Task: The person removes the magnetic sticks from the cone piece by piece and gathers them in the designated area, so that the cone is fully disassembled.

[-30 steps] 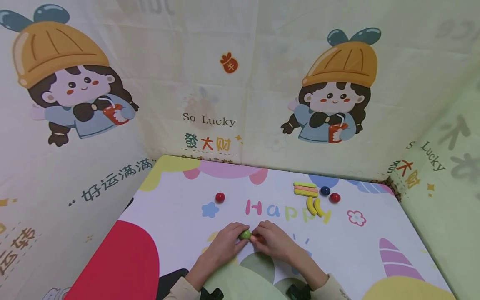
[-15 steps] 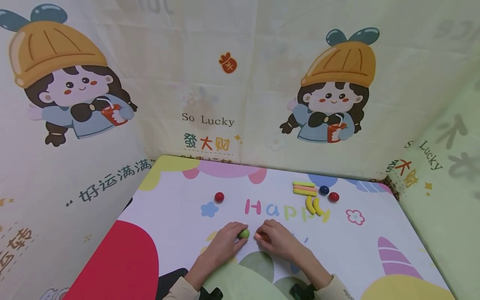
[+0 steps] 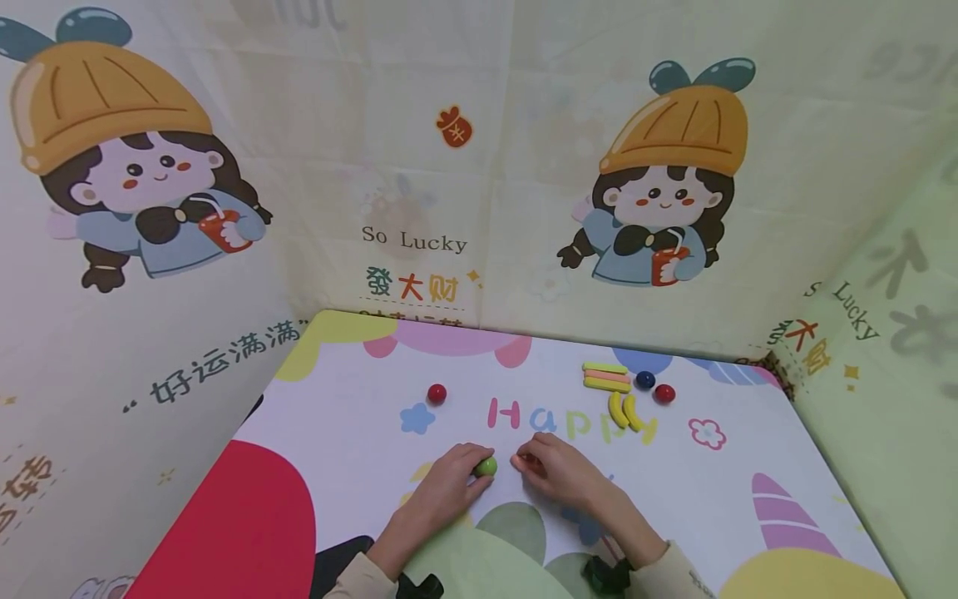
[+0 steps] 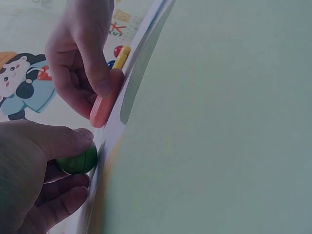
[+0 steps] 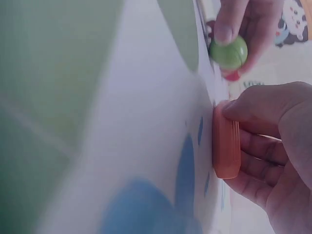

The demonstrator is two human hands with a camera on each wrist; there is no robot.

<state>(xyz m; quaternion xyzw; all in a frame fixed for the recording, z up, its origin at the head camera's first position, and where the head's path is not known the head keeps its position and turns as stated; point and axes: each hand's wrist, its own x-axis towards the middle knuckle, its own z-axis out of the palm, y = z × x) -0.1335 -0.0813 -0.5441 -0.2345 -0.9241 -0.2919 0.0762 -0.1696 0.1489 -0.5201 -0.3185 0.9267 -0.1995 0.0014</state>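
My left hand lies at the middle of the table and pinches a small green ball between thumb and fingers. A seam runs round that ball in the left wrist view. Across a short gap to the right, my right hand holds a salmon-orange ridged bar with rounded ends. The thumb presses one side of the bar, close to the tabletop, while the fingers lie behind it. From the head, the right hand hides most of the bar.
A lone red ball sits at the back left. Farther right lie a row of yellow and pink bars, a dark blue ball, another red ball and two toy bananas. A printed cloth wall borders the table.
My right hand has drawn away to the right from the left hand, taking the salmon-orange bar along. The left hand stays nearly in place with the green ball.
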